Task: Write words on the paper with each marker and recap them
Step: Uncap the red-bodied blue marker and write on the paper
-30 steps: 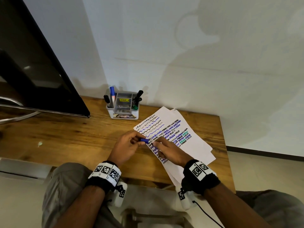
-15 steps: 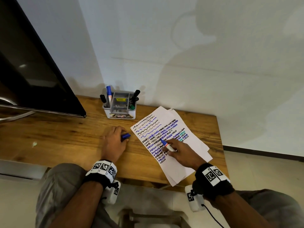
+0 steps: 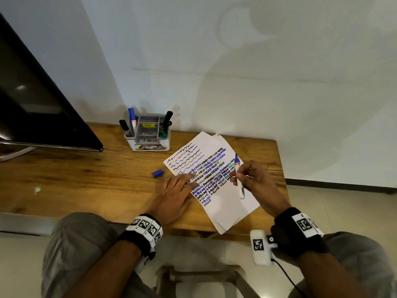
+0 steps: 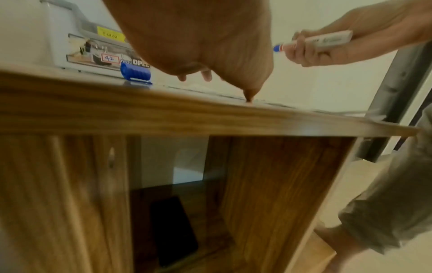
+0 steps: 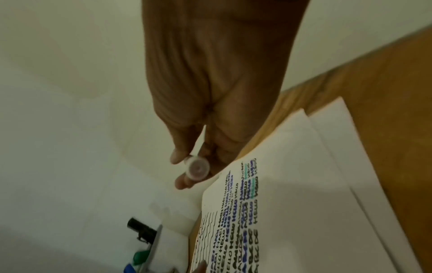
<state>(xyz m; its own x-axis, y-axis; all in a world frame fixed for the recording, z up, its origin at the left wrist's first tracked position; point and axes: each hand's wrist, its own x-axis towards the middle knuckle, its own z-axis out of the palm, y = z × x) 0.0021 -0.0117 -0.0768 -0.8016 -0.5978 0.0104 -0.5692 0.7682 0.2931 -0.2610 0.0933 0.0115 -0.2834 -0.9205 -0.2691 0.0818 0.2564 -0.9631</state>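
Note:
A stack of white paper [image 3: 227, 203] [image 5: 292, 203] with rows of black, blue and green words lies on the wooden desk [image 3: 86, 179]. My right hand [image 3: 253, 181] [image 5: 203, 160] pinches an uncapped blue marker [image 3: 238, 175] [image 4: 320, 39] [image 5: 196, 169], tip raised above the sheet. Fingers straight, my left hand [image 3: 178, 192] [image 4: 205, 55] lies flat on the paper's left edge. The blue cap [image 3: 158, 173] [image 4: 135, 73] lies on the desk left of the paper.
A white organiser [image 3: 148, 136] [image 4: 88, 49] holding blue, black and green markers stands at the back by the wall. A dark monitor [image 3: 32, 108] fills the left. The desk's right edge [image 3: 281, 168] is close to the paper.
The hands pulled the cap off the marker. My left hand laid the cap on the desk, then moved flat onto the paper. My right hand swung the marker tip upward.

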